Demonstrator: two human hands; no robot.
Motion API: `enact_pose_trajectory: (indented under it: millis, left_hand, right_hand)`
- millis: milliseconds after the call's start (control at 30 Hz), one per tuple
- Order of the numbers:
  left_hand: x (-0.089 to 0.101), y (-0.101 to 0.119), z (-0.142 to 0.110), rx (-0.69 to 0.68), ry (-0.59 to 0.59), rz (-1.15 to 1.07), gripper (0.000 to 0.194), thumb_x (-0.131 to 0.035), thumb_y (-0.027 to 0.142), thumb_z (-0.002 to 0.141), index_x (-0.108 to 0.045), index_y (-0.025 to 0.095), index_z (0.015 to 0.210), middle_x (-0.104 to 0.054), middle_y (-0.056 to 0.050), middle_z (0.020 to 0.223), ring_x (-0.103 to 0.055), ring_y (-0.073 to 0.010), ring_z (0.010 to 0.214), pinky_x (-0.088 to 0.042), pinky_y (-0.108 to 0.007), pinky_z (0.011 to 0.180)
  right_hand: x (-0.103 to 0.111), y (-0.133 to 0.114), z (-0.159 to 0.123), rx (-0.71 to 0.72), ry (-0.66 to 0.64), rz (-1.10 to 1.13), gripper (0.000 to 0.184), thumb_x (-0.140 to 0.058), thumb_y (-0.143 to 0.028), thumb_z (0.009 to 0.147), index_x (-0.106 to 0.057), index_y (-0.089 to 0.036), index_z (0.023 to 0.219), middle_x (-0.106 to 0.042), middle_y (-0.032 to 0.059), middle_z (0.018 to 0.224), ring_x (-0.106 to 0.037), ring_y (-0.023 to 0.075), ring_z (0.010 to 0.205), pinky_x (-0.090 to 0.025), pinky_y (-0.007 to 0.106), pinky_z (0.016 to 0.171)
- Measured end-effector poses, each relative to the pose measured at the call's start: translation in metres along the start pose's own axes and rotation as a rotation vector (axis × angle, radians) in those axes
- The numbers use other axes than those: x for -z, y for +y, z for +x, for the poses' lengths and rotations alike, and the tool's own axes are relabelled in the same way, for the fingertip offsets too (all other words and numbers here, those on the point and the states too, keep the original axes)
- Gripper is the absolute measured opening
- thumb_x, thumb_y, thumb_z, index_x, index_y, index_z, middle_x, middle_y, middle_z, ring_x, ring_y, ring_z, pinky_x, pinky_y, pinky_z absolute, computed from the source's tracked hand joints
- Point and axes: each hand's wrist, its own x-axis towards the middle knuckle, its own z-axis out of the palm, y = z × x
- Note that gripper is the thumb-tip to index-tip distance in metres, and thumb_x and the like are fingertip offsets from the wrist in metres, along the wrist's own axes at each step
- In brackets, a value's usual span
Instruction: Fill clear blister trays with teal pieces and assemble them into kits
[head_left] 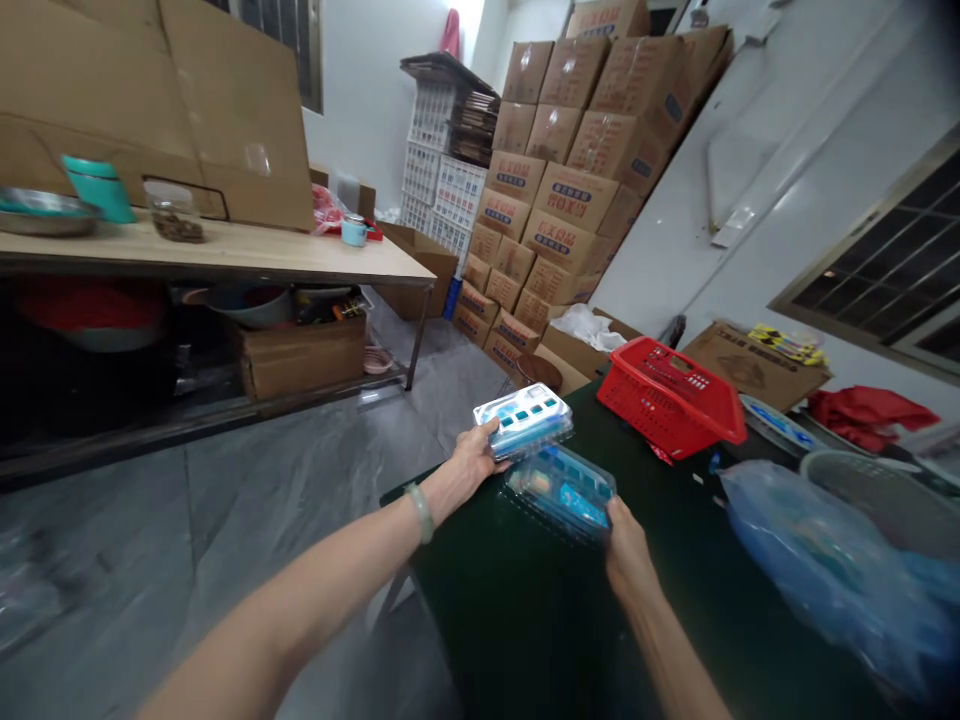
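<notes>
My left hand (474,462) grips the near end of a clear plastic blister pack (523,419) with white and teal contents, held just above the dark green table (525,600). My right hand (624,545) holds the near edge of a second clear pack (564,488) with blue contents, which lies low over the table right below the first pack. The two packs overlap at their touching sides. A pale green bangle (421,512) sits on my left wrist.
A red plastic basket (669,397) stands tilted on the table behind the packs. A blue-tinted plastic bag (825,570) lies at the right. Stacked cardboard boxes (570,190) fill the back wall. A wooden bench (225,255) with a jar and cups stands at the left.
</notes>
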Motion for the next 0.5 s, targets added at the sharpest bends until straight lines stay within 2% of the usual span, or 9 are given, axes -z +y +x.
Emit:
enact_pose_trajectory:
  millis: [100,267,400,500]
  left_hand:
    - [0.0,0.0,0.0,0.018,0.07,0.049,0.033,-0.051,0.028,0.081,-0.048,0.016,0.112,-0.052,-0.008,0.11,-0.055,-0.0202,0.091,-0.048,-0.04,0.074]
    - [-0.002,0.005,-0.007,0.014,0.078,0.091,0.033,-0.051,0.028,0.081,-0.048,0.016,0.112,-0.052,-0.009,0.112,-0.054,-0.0212,0.093,-0.047,-0.042,0.076]
    - [-0.008,0.024,-0.016,-0.048,0.063,0.128,0.03,-0.052,0.026,0.081,-0.049,0.015,0.11,-0.054,-0.008,0.107,-0.056,-0.0194,0.088,-0.049,-0.039,0.072]
    - [-0.019,0.043,-0.026,-0.124,0.03,0.153,0.025,-0.052,0.023,0.081,-0.052,0.014,0.105,-0.056,-0.007,0.102,-0.057,-0.0174,0.084,-0.05,-0.036,0.069]
  right_hand:
    - [-0.012,0.0,-0.005,0.049,-0.021,-0.026,0.053,-0.051,-0.048,0.072,-0.052,-0.017,0.116,-0.055,0.004,0.117,-0.051,0.02,0.107,-0.041,0.029,0.089]
    - [-0.019,0.0,-0.009,0.067,0.014,-0.063,0.061,-0.049,-0.048,0.074,-0.044,-0.015,0.125,-0.049,0.0081,0.125,-0.047,0.0222,0.112,-0.037,0.031,0.092]
    - [-0.02,0.0,-0.007,0.052,0.059,-0.041,0.069,-0.051,-0.05,0.071,-0.039,-0.013,0.128,-0.044,0.0098,0.13,-0.044,0.0232,0.115,-0.038,0.03,0.092]
    - [-0.02,0.0,-0.007,0.043,0.065,0.008,0.07,-0.053,-0.052,0.07,-0.041,-0.013,0.127,-0.043,0.0111,0.13,-0.044,0.024,0.116,-0.039,0.031,0.091]
